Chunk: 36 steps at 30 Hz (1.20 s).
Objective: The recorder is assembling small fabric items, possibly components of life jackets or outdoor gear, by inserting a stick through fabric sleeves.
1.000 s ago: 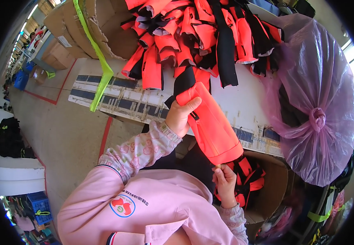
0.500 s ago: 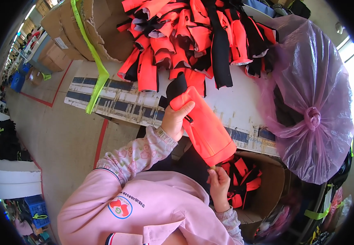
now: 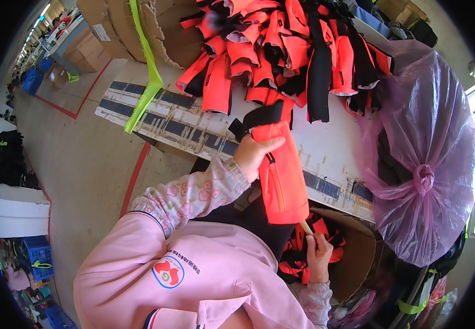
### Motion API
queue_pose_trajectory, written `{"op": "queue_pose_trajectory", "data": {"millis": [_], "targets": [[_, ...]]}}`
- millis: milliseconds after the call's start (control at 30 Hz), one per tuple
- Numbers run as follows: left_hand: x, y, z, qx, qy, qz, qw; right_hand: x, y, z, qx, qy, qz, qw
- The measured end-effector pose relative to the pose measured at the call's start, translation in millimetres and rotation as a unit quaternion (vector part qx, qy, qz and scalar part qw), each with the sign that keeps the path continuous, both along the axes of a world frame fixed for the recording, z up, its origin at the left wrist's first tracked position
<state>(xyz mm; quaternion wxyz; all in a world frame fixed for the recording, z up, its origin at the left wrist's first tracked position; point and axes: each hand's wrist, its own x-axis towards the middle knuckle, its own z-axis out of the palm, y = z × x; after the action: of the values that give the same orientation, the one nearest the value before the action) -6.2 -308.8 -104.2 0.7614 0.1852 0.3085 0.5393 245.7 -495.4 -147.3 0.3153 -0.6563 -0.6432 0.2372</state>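
Observation:
A bright orange-red fabric pouch [image 3: 286,189] with a zipper and a black strap-like end [image 3: 264,114] hangs in front of me. My left hand [image 3: 253,155] is closed around its upper part, thumb across the front. At the pouch's lower end, my right hand [image 3: 318,256] pinches a thin tan stick [image 3: 306,227], whose upper tip is hidden by the pouch. Beyond, many similar orange and black pieces [image 3: 216,88] lie heaped on the worn white table [image 3: 325,148].
Below my right hand stands an open cardboard box [image 3: 361,249] holding more orange and black pieces. A knotted purple plastic bag [image 3: 424,178] bulges at the right. A neon yellow strip [image 3: 148,90] hangs over the table by a torn carton [image 3: 119,35].
The pouch has turned more upright in my left hand. My right hand has moved down and right, and more of the stick shows below the pouch. The view has shifted slightly.

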Motion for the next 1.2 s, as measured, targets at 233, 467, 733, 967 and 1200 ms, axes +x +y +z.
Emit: {"op": "queue_pose_trajectory", "data": {"millis": [233, 467, 733, 967, 1200], "targets": [[18, -18, -17, 0.043, 0.082, 0.06, 0.994, -38, 11, -28, -0.048, 0.131, -0.029, 0.99], [36, -33, -14, 0.018, 0.025, 0.013, 0.999, 21, -21, -27, -0.061, 0.119, -0.042, 0.99], [95, -26, 11, 0.075, -0.042, -0.092, 0.992, 192, -129, 17, 0.089, -0.046, -0.455, 0.885], [117, -104, -33, 0.257, 0.148, -0.762, 0.575, 168, -103, 28, 0.128, 0.029, -0.428, 0.894], [65, 52, -29, 0.081, 0.265, -0.172, 0.945, 106, 11, -8, 0.018, -0.059, -0.298, 0.953]]}}
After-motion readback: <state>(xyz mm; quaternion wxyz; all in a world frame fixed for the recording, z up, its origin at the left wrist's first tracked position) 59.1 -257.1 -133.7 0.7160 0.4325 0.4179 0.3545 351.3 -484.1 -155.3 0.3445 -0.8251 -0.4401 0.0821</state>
